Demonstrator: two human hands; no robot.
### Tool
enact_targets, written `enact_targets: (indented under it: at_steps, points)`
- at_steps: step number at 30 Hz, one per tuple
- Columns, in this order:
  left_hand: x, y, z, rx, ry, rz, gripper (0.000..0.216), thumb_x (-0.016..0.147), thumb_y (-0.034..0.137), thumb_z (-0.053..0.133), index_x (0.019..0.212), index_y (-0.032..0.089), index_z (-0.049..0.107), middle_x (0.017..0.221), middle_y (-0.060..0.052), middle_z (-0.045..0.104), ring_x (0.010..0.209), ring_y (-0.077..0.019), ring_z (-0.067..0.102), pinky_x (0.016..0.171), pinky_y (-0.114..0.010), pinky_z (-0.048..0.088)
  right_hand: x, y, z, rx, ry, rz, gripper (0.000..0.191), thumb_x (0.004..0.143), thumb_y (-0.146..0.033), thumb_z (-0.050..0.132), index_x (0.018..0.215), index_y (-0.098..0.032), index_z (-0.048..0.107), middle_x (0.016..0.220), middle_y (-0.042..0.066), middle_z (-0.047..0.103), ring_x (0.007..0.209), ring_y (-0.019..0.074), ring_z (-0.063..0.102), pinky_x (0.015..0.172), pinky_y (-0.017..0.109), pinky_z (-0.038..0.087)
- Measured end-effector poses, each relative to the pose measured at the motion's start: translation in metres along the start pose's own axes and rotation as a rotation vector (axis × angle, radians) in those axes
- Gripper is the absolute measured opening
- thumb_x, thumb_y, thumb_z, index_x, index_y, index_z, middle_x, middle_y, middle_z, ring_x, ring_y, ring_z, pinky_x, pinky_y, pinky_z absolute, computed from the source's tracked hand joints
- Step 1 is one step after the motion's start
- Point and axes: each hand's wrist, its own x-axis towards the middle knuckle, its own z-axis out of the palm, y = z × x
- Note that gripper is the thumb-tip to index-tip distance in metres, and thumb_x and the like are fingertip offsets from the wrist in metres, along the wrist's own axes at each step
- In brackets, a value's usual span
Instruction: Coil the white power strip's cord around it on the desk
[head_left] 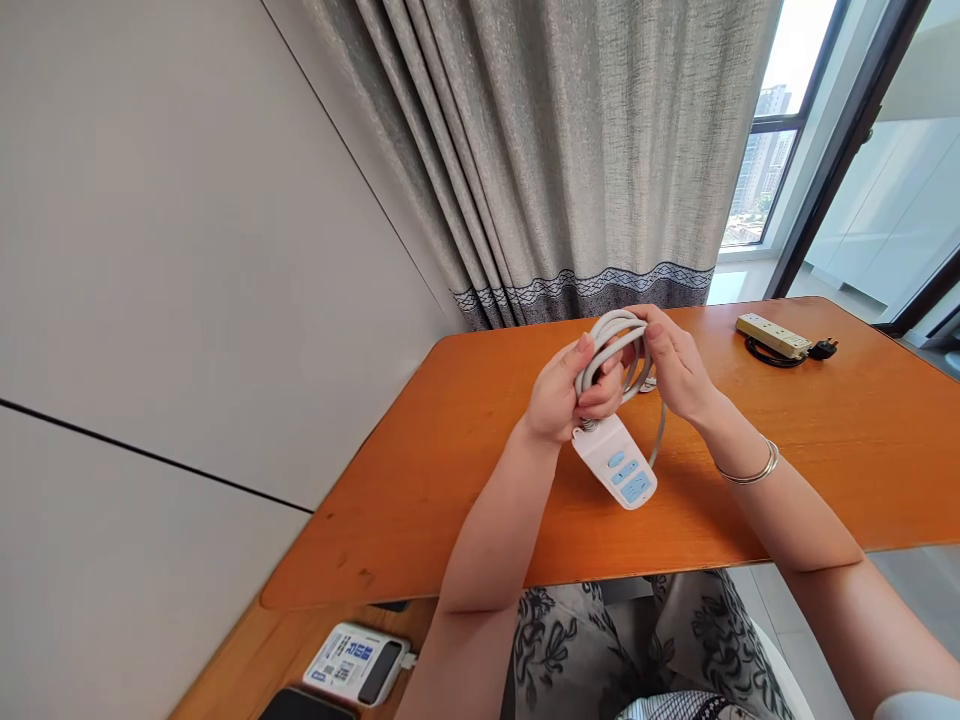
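Above the orange wooden table (pixel 465 470), both hands hold a white power strip (pixel 616 462) with pale blue sockets. Its grey cable (pixel 609 345) is wound into a coil. My left hand (pixel 562 395) is closed around the coil just above the strip's body, which hangs down towards me. My right hand (pixel 675 365) curls over the coil's right side, fingers pressed on the loops. A loose length of cable drops from the coil on the right. A silver bangle (pixel 750 468) sits on my right wrist.
A second, beige power strip (pixel 772 335) with a black cable and plug (pixel 821 349) lies at the table's far right. Grey curtains (pixel 570 150) hang behind the table, with a window to their right. A white device (pixel 352 665) rests on a lower ledge at bottom left.
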Motion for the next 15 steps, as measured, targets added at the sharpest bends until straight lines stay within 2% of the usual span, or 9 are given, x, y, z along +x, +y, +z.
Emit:
enact_targets:
  at_steps: [2,4,9,15]
  points:
    - [0.0001,0.0014,-0.0006,-0.054,0.026,-0.036,0.051,0.099,0.060,0.041,0.066,0.020,0.041,0.038,0.012,0.022,0.029,-0.0032,0.009,0.033,-0.017,0.017,-0.0003,0.0022,0.0039,0.057,-0.008,0.066,0.062,0.095,-0.077,0.031,0.102,-0.023,0.059,0.067,-0.002,0.053,0.058,0.0144,0.057,0.058,0.029,0.048]
    - [0.0001,0.0027,-0.0031,-0.100,0.045,-0.095,0.053,0.100,0.060,0.037,0.065,0.020,0.040,0.037,0.011,0.020,0.028,-0.0037,0.009,0.033,-0.017,0.018,-0.0009,0.0016,0.0051,0.059,0.000,0.101,0.060,0.093,-0.080,0.034,0.094,-0.023,0.055,0.064,-0.003,0.051,0.052,0.0131,0.054,0.053,0.027,0.045]
    - [-0.0004,0.0051,-0.0084,-0.133,0.018,-0.201,0.054,0.100,0.060,0.036,0.065,0.020,0.042,0.036,0.010,0.022,0.027,-0.0048,0.012,0.033,-0.018,0.019,-0.0014,-0.0034,0.0018,-0.027,0.006,0.108,0.063,0.089,-0.084,0.032,0.081,-0.024,0.048,0.055,-0.005,0.048,0.047,0.0130,0.054,0.050,0.027,0.044]
    - [0.0011,0.0009,0.0003,-0.124,-0.021,-0.192,0.060,0.097,0.071,0.030,0.065,0.021,0.038,0.036,0.010,0.024,0.027,-0.0046,0.013,0.033,-0.018,0.017,0.0011,-0.0042,-0.0021,-0.038,-0.022,0.114,0.065,0.088,-0.086,0.032,0.072,-0.024,0.044,0.050,-0.004,0.046,0.043,0.0120,0.049,0.044,0.025,0.038]
